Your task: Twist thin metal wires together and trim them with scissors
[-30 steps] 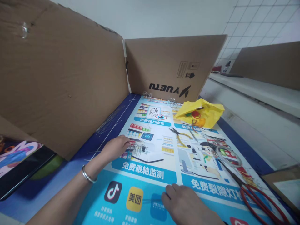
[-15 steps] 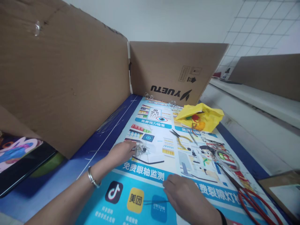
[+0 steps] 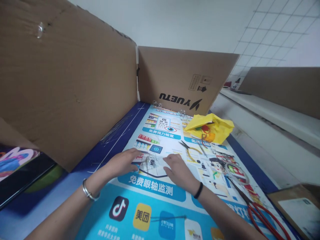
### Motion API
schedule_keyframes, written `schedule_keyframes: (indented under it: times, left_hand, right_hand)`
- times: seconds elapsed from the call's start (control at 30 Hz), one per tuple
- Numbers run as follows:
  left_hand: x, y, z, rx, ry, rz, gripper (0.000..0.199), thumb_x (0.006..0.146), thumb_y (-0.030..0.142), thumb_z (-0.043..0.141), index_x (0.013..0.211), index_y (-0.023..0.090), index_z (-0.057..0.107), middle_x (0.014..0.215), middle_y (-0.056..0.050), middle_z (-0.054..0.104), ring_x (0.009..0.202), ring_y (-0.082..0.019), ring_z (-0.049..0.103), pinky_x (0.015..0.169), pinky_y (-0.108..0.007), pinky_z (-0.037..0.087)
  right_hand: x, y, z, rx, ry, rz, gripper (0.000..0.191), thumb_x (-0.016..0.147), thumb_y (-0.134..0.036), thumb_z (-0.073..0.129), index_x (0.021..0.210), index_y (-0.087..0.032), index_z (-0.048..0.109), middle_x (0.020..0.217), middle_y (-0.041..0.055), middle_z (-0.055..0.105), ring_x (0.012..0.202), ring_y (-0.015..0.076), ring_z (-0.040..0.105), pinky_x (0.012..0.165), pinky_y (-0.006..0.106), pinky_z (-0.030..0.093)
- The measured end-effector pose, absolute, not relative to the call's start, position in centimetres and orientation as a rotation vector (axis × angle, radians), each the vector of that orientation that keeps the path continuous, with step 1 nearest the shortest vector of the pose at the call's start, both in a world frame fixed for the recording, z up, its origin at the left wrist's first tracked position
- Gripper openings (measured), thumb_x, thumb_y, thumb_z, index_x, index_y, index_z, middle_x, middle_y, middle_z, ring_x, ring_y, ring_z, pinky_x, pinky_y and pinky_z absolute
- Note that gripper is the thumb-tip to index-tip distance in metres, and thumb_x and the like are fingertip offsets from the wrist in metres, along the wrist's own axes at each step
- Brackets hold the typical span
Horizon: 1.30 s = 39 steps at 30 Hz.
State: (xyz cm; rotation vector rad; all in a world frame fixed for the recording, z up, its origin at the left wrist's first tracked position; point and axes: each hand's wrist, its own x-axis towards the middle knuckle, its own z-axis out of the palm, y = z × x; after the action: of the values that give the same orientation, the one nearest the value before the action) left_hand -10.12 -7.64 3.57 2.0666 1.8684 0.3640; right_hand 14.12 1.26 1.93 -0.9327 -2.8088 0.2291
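A loose tangle of thin wires (image 3: 150, 163) with a dark centre lies on the printed sheet (image 3: 150, 200). Just left of it is my left hand (image 3: 125, 162), thumb and fingers apart. On its right side my right hand (image 3: 178, 168) hovers with thumb and index finger parted, nothing visible between them. Some thin dark strands (image 3: 168, 218) rest nearer to me on the sheet, below my right hand.
Yellow-handled pliers (image 3: 191, 150), a yellow bag (image 3: 212, 128) with coloured items, a roll of tape (image 3: 236, 172) and red-handled scissors (image 3: 260, 213) lie to the right. Cardboard panels (image 3: 75, 83) stand left and behind. More thin wires (image 3: 116, 130) lie at the left.
My right hand has moved up and forward to the tangle, leaving the dark strands on the sheet. My left hand has opened beside the tangle, which looks more spread out.
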Motion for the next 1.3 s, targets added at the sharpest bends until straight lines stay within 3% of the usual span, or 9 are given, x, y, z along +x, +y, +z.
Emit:
schedule_keyframes:
  times: [0.33, 0.6, 0.8, 1.03, 1.3]
  left_hand:
    - [-9.3, -7.0, 1.8, 2.101, 1.834, 0.465, 0.048, 0.068, 0.019, 0.06, 0.115, 0.022, 0.051, 0.115, -0.006, 0.055, 0.108, -0.022, 0.049, 0.092, -0.033, 0.039]
    - [-11.2, -6.9, 2.6, 2.243, 1.637, 0.469, 0.065, 0.069, 0.001, 0.049, 0.126, 0.03, 0.041, 0.134, -0.002, 0.042, 0.123, -0.019, 0.037, 0.101, -0.038, 0.032]
    - [-10.7, -5.9, 1.2, 2.284, 1.613, 0.462, 0.054, 0.078, 0.016, 0.055, 0.127, 0.034, 0.041, 0.138, -0.002, 0.039, 0.127, -0.019, 0.033, 0.104, -0.042, 0.029]
    - [-8.6, -5.6, 0.2, 2.301, 1.625, 0.505, 0.054, 0.078, 0.027, 0.059, 0.128, 0.034, 0.04, 0.139, -0.003, 0.038, 0.127, -0.021, 0.033, 0.103, -0.044, 0.029]
    - [-6.7, -5.2, 0.3, 2.383, 1.562, 0.456, 0.039, 0.086, 0.028, 0.044, 0.125, 0.032, 0.044, 0.137, -0.004, 0.04, 0.127, -0.022, 0.033, 0.102, -0.046, 0.029]
  right_hand:
    - [9.9, 1.5, -0.3, -0.826, -2.765, 0.224, 0.041, 0.082, -0.013, 0.041, 0.12, -0.027, 0.051, 0.118, 0.008, 0.049, 0.106, 0.0238, 0.039, 0.085, 0.037, 0.032]
    - [10.7, 3.3, -2.1, -0.779, -2.414, 0.613, 0.038, 0.068, -0.002, 0.043, 0.096, -0.017, 0.063, 0.101, 0.0064, 0.057, 0.096, 0.0195, 0.046, 0.087, 0.034, 0.037]
    - [10.6, 3.1, -2.2, -0.771, -2.37, 0.625, 0.034, 0.064, -0.001, 0.046, 0.087, -0.018, 0.065, 0.096, 0.0063, 0.058, 0.093, 0.0204, 0.047, 0.086, 0.036, 0.038]
    - [10.5, 3.7, -2.6, -0.78, -2.165, 0.747, 0.035, 0.06, 0.001, 0.043, 0.08, -0.018, 0.064, 0.09, 0.0051, 0.059, 0.091, 0.0189, 0.049, 0.084, 0.035, 0.039]
    - [10.5, 3.9, -2.1, -0.847, -2.032, 0.823, 0.032, 0.062, 0.0, 0.043, 0.079, -0.019, 0.063, 0.087, 0.0032, 0.06, 0.089, 0.0172, 0.053, 0.084, 0.033, 0.04]
